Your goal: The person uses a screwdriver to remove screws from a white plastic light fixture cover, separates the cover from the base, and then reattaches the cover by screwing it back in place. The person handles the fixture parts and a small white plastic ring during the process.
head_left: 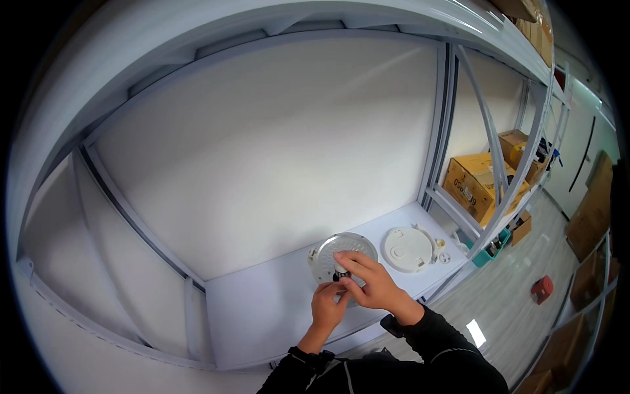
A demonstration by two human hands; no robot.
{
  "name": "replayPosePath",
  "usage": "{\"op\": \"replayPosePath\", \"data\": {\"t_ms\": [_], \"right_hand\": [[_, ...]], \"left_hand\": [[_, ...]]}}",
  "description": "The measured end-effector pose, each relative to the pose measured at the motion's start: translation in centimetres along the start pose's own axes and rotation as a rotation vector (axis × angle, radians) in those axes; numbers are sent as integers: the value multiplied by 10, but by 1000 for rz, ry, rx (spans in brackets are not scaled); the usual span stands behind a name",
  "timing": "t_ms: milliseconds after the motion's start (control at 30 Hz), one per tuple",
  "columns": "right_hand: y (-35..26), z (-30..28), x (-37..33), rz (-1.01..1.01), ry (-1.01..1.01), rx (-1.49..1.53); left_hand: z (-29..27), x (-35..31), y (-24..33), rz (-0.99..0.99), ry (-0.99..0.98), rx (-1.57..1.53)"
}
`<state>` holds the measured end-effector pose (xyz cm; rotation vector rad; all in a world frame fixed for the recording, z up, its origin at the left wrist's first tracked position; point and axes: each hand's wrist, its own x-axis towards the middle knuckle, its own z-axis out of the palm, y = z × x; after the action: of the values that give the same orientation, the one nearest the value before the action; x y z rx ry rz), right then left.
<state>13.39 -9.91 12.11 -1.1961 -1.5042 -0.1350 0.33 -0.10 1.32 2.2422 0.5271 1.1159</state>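
Observation:
My left hand [327,306] and my right hand [371,281] meet over the near side of a round silver metal plate [325,253] with a raised rim and a pattern of small marks on its face. Between their fingertips is a small part with a white top and dark body [341,271], its kind too small to make out. The right fingers pinch its upper end, and the left fingers close round its lower end. Right of the plate lies a white round plastic cover [407,248]. Small white fittings [442,251] sit beside the cover.
The work surface [262,308] is a white shelf board in a grey metal rack with a pale back panel [275,151]. A slanted brace [505,217] stands at the right. Beyond it are a yellow cardboard box [482,187], a teal bin [492,253] and a red stool [542,289].

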Motion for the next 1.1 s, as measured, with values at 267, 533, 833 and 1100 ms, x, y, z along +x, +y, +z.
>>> {"op": "replayPosePath", "data": {"t_ms": [267, 533, 833, 1100], "right_hand": [[15, -24, -3, 1, -8, -31], [39, -62, -4, 44, -234, 52], [52, -83, 3, -32, -330, 260], [78, -108, -12, -101, -152, 279]], "left_hand": [[17, -8, 13, -88, 62, 54], [47, -9, 38, -10, 104, 157], [57, -5, 54, -53, 89, 250], [62, -17, 51, -9, 212, 317]]}}
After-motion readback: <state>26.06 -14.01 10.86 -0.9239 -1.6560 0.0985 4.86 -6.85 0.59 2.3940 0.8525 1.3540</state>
